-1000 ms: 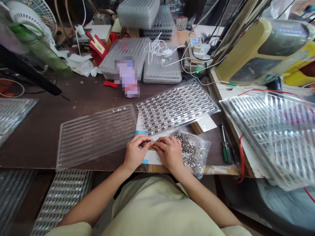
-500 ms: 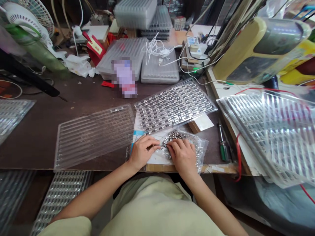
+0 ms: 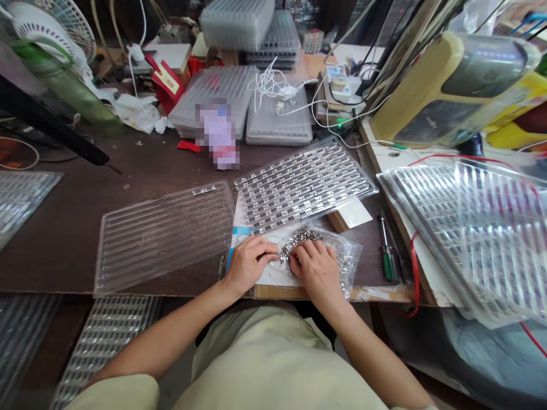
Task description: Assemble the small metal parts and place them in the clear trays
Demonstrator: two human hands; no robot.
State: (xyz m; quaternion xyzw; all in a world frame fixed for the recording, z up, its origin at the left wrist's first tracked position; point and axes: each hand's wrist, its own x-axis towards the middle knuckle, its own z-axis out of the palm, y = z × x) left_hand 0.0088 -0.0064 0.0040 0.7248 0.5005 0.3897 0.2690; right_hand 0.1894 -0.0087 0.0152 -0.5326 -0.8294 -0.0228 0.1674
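From here, the packed tray (image 3: 372,188) looks almost wholly filled; the ribbed tray (image 3: 162,245) on its left shows a few pieces near the far edge. Plenty of metal pieces (image 3: 305,234) lie loose in the plastic bag (image 3: 354,256), just nearer the person. There, the right hand (image 3: 318,276) curls in, the left hand (image 3: 245,265) beside, fingertips drawn close; I can't tell what either pinches.

metal parts (image 3: 302,234) | small, shiny, loosely heaped | plastic bag (image 3: 352,251) | clear, crumpled, spread about the parts

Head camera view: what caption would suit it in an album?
Two bare hands at a bag of small metal parts, below a filled tray.
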